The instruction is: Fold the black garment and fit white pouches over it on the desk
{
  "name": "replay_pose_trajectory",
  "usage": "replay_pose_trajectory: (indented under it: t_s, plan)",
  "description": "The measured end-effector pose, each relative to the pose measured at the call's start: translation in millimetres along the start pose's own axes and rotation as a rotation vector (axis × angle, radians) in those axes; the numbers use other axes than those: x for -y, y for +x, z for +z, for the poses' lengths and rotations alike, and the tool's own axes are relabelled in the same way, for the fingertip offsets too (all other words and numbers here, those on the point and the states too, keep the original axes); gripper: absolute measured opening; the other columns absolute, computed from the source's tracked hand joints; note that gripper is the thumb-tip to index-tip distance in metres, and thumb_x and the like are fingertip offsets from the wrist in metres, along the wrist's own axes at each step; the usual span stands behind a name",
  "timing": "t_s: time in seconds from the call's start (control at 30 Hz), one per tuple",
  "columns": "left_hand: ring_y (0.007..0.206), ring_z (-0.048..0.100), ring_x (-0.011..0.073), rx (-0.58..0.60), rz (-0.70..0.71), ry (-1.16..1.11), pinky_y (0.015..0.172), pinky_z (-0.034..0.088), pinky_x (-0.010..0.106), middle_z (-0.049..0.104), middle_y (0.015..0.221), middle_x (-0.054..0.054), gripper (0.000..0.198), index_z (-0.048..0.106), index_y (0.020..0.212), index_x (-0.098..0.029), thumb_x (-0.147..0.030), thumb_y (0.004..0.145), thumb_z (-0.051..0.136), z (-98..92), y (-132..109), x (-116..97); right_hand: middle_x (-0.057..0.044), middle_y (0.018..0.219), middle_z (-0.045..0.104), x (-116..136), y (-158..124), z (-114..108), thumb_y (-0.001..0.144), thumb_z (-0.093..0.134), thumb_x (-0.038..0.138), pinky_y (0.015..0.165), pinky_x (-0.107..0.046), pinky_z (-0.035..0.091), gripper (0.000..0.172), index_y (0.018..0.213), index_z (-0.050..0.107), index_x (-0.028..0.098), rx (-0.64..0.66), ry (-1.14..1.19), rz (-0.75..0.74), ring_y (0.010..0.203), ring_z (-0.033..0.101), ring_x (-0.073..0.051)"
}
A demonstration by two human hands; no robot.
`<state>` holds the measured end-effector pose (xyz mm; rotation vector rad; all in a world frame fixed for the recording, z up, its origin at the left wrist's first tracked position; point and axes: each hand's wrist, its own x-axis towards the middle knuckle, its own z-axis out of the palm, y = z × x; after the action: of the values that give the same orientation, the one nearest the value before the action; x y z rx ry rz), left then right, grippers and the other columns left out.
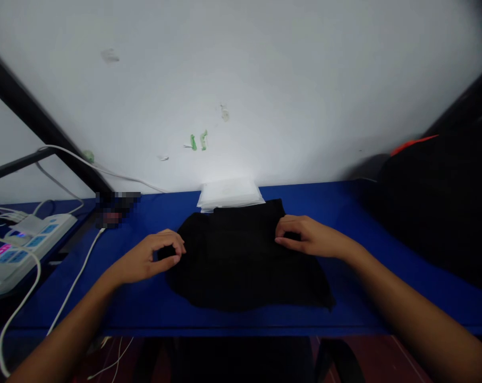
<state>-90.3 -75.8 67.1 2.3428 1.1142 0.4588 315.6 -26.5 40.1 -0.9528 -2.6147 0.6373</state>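
Observation:
A black cloth (pixel 241 260) lies spread on the blue table, its shape uneven, with a pointed corner at the lower right. At its left edge is my left hand (pixel 155 256), thumb and fingers curled towards each other on the fabric. My right hand (pixel 304 236) is at the upper right part of the cloth, its fingers bent and the fingertips against the fabric. Both hands look closed on the cloth's edges. Just behind the cloth sits a stack of flat white plastic bags (pixel 230 194), its front edge next to the black fabric.
The blue table (pixel 149 308) meets a pale wall. On the left are a white power strip (pixel 29 247), white cables (pixel 83 266) and a blurred dark object (pixel 119 210). A large black heap (pixel 444 207) with a red edge covers the right side.

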Motion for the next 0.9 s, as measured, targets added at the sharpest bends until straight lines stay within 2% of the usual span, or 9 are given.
replay_pose_trajectory:
  t_s: [0.17, 0.23, 0.33, 0.5, 0.6, 0.7, 0.77, 0.83, 0.9]
  plan:
    - [0.089, 0.058, 0.0223, -0.234, -0.271, 0.202, 0.079, 0.048, 0.035, 0.062, 0.093, 0.003, 0.034, 0.059, 0.101, -0.023, -0.051, 0.083, 0.062, 19.5, -5.9, 17.7, -0.006, 0.086, 0.064, 0.4, 0.7, 0.7, 0.095, 0.049, 0.039, 0.076, -0.035, 0.046, 0.026, 0.086, 0.063, 0.019, 0.004, -0.002, 0.008, 0.081, 0.059, -0.019]
    - [0.093, 0.056, 0.0247, -0.227, -0.303, 0.236, 0.080, 0.047, 0.037, 0.061, 0.095, 0.004, 0.041, 0.061, 0.100, -0.022, -0.057, 0.079, 0.065, 22.8, -8.1, 21.7, -0.006, 0.086, 0.064, 0.0, 1.1, 1.4, 0.095, 0.049, 0.039, 0.076, -0.035, 0.046, 0.026, 0.086, 0.063, 0.019, 0.000, -0.007, 0.007, 0.081, 0.059, -0.019]
    - [0.086, 0.054, 0.0240, -0.190, -0.340, 0.226, 0.076, 0.045, 0.035, 0.061, 0.087, 0.003, 0.040, 0.061, 0.085, -0.021, -0.060, 0.075, 0.066, 21.0, -10.9, 20.6, -0.006, 0.086, 0.063, -0.4, 1.5, 2.0, 0.095, 0.049, 0.039, 0.075, -0.035, 0.046, 0.026, 0.087, 0.063, 0.019, -0.007, -0.021, 0.000, 0.081, 0.059, -0.019]
    - [0.060, 0.049, 0.0152, -0.175, -0.437, -0.059, 0.056, 0.037, 0.025, 0.050, 0.063, -0.004, 0.034, 0.052, 0.068, -0.020, -0.051, 0.076, 0.064, 4.1, -10.9, 11.7, -0.007, 0.086, 0.064, 3.7, 0.8, 0.2, 0.095, 0.049, 0.036, 0.075, -0.036, 0.047, 0.025, 0.087, 0.064, 0.018, -0.024, -0.028, -0.024, 0.081, 0.059, -0.019]
    - [0.055, 0.046, 0.0127, -0.406, -0.475, -0.213, 0.052, 0.035, 0.023, 0.047, 0.058, -0.006, 0.032, 0.050, 0.068, -0.020, -0.044, 0.068, 0.070, -7.8, -1.6, 14.1, -0.007, 0.090, 0.065, 8.8, -0.1, 0.2, 0.095, 0.051, 0.035, 0.078, -0.036, 0.048, 0.023, 0.091, 0.065, 0.018, -0.035, 0.006, -0.082, 0.085, 0.060, -0.019]
    - [0.060, 0.054, 0.0139, -0.738, -0.446, -0.347, 0.056, 0.043, 0.025, 0.056, 0.067, -0.005, 0.037, 0.054, 0.078, -0.019, -0.038, 0.057, 0.078, -12.9, 17.5, 20.6, -0.009, 0.102, 0.066, 13.1, -0.1, 3.5, 0.094, 0.054, 0.035, 0.085, -0.037, 0.049, 0.021, 0.100, 0.066, 0.019, -0.021, 0.041, -0.141, 0.097, 0.060, -0.020]
    - [0.066, 0.059, 0.0151, -0.895, -0.380, -0.458, 0.062, 0.047, 0.026, 0.061, 0.074, -0.002, 0.046, 0.053, 0.085, -0.019, -0.035, 0.053, 0.082, -10.4, 33.2, 22.2, -0.009, 0.108, 0.065, 14.7, 0.5, 6.5, 0.093, 0.056, 0.035, 0.090, -0.038, 0.049, 0.022, 0.103, 0.067, 0.019, -0.002, 0.042, -0.160, 0.102, 0.060, -0.021]
    - [0.072, 0.062, 0.0155, -0.983, -0.284, -0.514, 0.067, 0.050, 0.027, 0.063, 0.081, -0.001, 0.050, 0.052, 0.090, -0.020, -0.031, 0.053, 0.082, -3.3, 47.9, 19.1, -0.010, 0.110, 0.065, 15.5, 1.3, 8.8, 0.092, 0.057, 0.034, 0.092, -0.039, 0.048, 0.022, 0.104, 0.067, 0.018, 0.011, 0.033, -0.165, 0.104, 0.059, -0.021]
    - [0.077, 0.063, 0.0162, -0.989, -0.193, -0.460, 0.071, 0.051, 0.028, 0.064, 0.084, -0.001, 0.045, 0.052, 0.094, -0.021, -0.029, 0.059, 0.080, 7.5, 59.5, 12.0, -0.010, 0.110, 0.065, 15.9, 1.8, 9.6, 0.092, 0.057, 0.033, 0.093, -0.039, 0.048, 0.022, 0.104, 0.067, 0.018, 0.016, 0.023, -0.167, 0.104, 0.059, -0.022]
